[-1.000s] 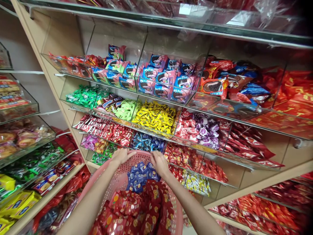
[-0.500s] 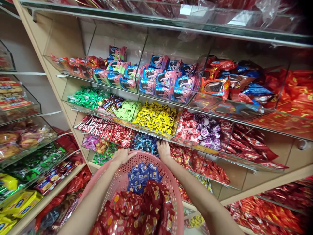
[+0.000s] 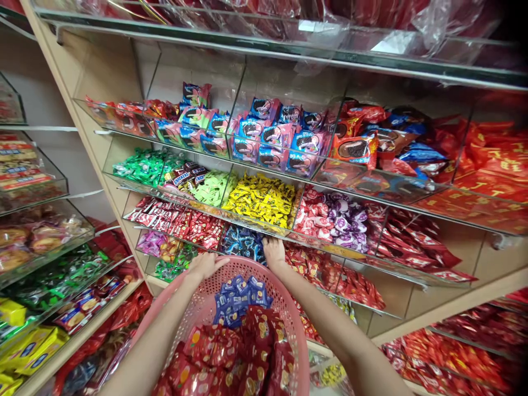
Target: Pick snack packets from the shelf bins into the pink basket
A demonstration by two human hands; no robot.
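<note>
A pink perforated plastic basket [image 3: 304, 341] fills the lower middle of the head view. Inside lie small blue-wrapped sweets [image 3: 237, 301] at the far side and red-wrapped packets [image 3: 214, 352] nearer me. My left hand [image 3: 205, 266] is closed over the basket's far rim, thumb stretched along it. Just beyond the rim, my right hand [image 3: 273, 252] reaches to the lower shelf with fingers curled, beside dark blue-wrapped candies [image 3: 243, 242] and red-wrapped packets [image 3: 309, 261]. Its fingertips are partly hidden at the compartment's edge, so I cannot make out what they hold.
Clear-fronted shelves hold yellow-wrapped candies [image 3: 262, 201], red and purple sweets [image 3: 348, 220], blue-and-pink cookie packs [image 3: 276, 135] and green candies [image 3: 138, 165]. A glass shelf edge [image 3: 264, 52] runs overhead. More stocked shelves [image 3: 45, 236] stand at the left.
The view has shifted slightly, with the shelves a little lower and further left. Both hands keep nearly the same places at the rim and the shelf.
</note>
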